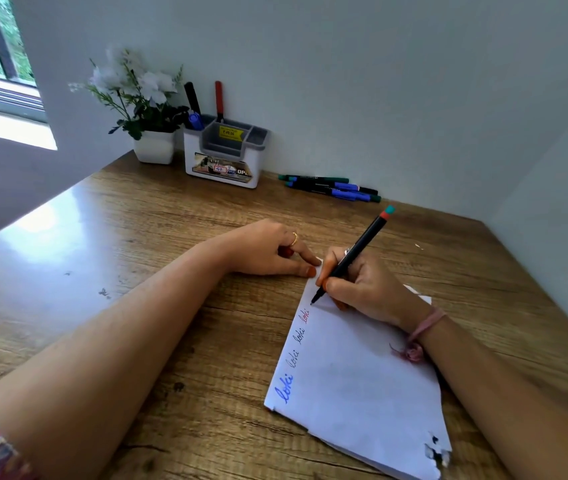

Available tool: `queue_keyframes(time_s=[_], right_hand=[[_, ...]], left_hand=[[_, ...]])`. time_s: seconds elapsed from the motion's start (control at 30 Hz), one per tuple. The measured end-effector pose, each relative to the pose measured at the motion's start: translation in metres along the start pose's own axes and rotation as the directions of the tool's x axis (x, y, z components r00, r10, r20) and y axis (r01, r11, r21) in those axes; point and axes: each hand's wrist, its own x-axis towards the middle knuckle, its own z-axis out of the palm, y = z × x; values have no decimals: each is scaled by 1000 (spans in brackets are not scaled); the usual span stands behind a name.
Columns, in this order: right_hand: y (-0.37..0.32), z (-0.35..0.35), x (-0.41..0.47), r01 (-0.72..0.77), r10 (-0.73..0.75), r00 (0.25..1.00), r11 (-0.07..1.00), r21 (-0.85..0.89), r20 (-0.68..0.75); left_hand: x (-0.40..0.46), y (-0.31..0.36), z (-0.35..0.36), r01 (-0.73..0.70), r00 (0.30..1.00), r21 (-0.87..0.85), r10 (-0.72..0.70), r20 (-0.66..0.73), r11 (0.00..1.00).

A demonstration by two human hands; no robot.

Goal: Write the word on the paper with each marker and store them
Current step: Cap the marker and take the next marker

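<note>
Paper [362,375] reads "loki" four times; right hand [369,289] fingers pinch marker [351,254], left hand [268,251] presses paper.

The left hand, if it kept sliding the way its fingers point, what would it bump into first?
Most likely the right hand. The left hand lies on the table with its fingers pointing right, at the paper's top corner, and the right hand holding the pen sits just beyond them.
</note>
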Motion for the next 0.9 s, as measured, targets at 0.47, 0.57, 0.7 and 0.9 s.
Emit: queue_keyframes(time_s=[0.47,0.57,0.7,0.9], right_hand=[[2,-1,2,4,-4,1000,1000,-8,-25],[2,-2,1,9,-9,1000,999,-31,-20],[2,-1,2,30,-32,999,998,-51,-37],[3,-1,3,20,-23,998,998,-60,-56]], left_hand=[[1,1,-1,4,1000,-2,-4,14,1000],[1,0,0,1,1000,-4,-1,15,1000],[2,-2,1,5,1000,-17,-5,0,1000],[2,-1,1,5,1000,-7,-5,0,1000]])
